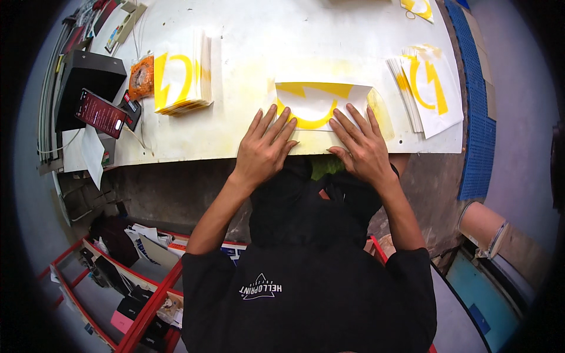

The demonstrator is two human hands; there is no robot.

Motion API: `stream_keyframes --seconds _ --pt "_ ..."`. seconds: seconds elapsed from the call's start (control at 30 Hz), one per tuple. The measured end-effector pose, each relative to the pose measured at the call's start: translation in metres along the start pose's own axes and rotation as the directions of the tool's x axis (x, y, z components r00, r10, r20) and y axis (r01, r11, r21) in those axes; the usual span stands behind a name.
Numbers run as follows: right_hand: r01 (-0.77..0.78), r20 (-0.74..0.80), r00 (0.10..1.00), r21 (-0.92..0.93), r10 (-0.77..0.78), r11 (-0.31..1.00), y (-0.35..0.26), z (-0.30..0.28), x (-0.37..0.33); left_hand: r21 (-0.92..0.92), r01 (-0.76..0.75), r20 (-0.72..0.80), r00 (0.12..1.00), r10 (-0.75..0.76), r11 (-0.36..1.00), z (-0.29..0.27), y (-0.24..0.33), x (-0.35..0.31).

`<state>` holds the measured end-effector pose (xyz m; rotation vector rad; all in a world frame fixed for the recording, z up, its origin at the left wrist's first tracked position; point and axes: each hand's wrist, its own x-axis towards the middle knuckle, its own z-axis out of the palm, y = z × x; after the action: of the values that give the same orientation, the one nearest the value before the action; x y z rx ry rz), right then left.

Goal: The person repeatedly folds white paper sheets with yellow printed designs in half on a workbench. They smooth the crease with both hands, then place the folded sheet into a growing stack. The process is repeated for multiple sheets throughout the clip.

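Observation:
A white paper sheet with yellow print [312,109] lies near the front edge of the white table, its far edge folded up toward me. My left hand [263,141] rests flat with fingers stretched over the sheet's left part. Over its right part lies my right hand [364,144], fingers spread and thumb apart. Both palms hang close to the table's front edge. To the left stands a thick stack of printed papers [182,76] with the same yellow pattern. A second stack of such papers [426,91], somewhat fanned, sits on the right.
On the left are an orange packet [141,77], a phone with a lit screen [100,113] and a black box [88,85]. Another printed piece [418,8] lies at the far right. A blue perforated strip [478,129] runs beside the table. Red-framed shelving [150,306] stands at the lower left.

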<state>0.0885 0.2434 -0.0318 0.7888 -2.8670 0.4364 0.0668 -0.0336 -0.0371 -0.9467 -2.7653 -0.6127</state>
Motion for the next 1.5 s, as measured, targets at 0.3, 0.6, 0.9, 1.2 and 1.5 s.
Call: stream_keyframes --seconds 0.3,0.6,0.9,1.2,1.5 --pt "-0.024 0.012 1.000 0.016 0.024 1.000 -0.002 0.001 0.000 0.003 -0.012 0.002 1.000 0.012 1.000 0.002 -0.003 -0.001" --pt "-0.027 -0.003 1.000 -0.044 0.027 0.999 -0.001 0.005 -0.002 -0.002 -0.010 0.010 1.000 0.010 1.000 0.002 -0.003 -0.001" --pt "-0.035 -0.015 0.999 -0.055 0.034 0.998 -0.003 0.008 -0.004 0.009 0.001 0.009 1.000 -0.001 1.000 0.005 -0.003 -0.003" --pt "-0.023 -0.011 1.000 -0.037 0.022 0.999 -0.001 0.006 -0.001 -0.006 0.091 0.091 0.992 -0.090 0.996 0.017 0.052 0.014" --pt "-0.064 0.033 0.997 0.006 0.064 0.998 -0.020 0.005 0.001 0.015 0.033 0.063 0.997 -0.034 0.999 0.032 0.056 0.012"
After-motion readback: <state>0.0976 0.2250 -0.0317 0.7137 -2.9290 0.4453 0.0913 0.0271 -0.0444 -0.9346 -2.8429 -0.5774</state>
